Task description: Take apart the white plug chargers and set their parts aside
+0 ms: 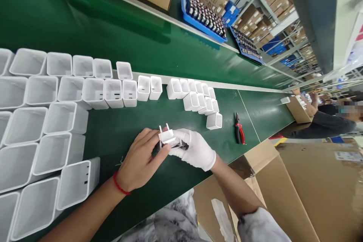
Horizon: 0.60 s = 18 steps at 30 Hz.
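Between my two hands is a white plug piece (pixel 166 136) with two prongs pointing up and away from me. My bare left hand (pixel 146 157), with a red bracelet at the wrist, grips it from the left with the thumb across its near side. From the right, my white-gloved right hand (pixel 194 149) closes its fingers around the same piece, where some dark and metallic parts show. The fingers hide its lower part. Both hands are above the green table, near its front edge.
Rows of open white housings (pixel 72 119) fill the left side. Smaller white housings (pixel 198 96) stand ahead, and red-handled pliers (pixel 239 130) lie to the right. Blue trays (pixel 202 17) of dark parts sit behind. Cardboard boxes (pixel 283 185) stand at front right; another person's arm (pixel 312 121) is farther right.
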Each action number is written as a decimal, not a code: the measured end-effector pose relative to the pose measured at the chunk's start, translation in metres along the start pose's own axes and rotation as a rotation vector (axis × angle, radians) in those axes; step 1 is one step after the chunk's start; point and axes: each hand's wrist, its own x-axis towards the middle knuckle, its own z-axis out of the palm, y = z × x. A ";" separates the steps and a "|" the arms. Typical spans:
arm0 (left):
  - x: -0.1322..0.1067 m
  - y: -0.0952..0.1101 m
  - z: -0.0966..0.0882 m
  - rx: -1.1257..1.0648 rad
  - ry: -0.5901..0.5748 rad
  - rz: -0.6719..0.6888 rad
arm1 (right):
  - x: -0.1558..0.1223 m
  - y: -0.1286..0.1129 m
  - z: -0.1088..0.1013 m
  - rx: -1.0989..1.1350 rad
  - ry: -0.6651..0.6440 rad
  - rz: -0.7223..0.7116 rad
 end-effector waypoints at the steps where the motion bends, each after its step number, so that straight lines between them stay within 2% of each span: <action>1: -0.001 -0.001 0.000 -0.048 0.026 -0.001 | -0.001 -0.001 0.000 0.056 0.028 0.027; 5: -0.006 -0.004 0.003 -0.226 0.171 -0.072 | -0.007 -0.007 -0.008 0.600 0.255 0.200; 7: -0.006 -0.005 0.004 -0.226 0.176 -0.110 | -0.008 -0.012 -0.013 0.874 0.347 0.284; 9: -0.005 -0.004 0.004 -0.197 0.162 -0.126 | -0.006 -0.018 -0.015 1.053 0.371 0.320; 13: -0.004 -0.003 0.005 -0.166 0.165 -0.110 | -0.001 -0.028 -0.013 1.220 0.329 0.349; 18: -0.003 0.000 0.004 -0.125 0.168 -0.072 | 0.002 -0.033 -0.008 1.239 0.308 0.404</action>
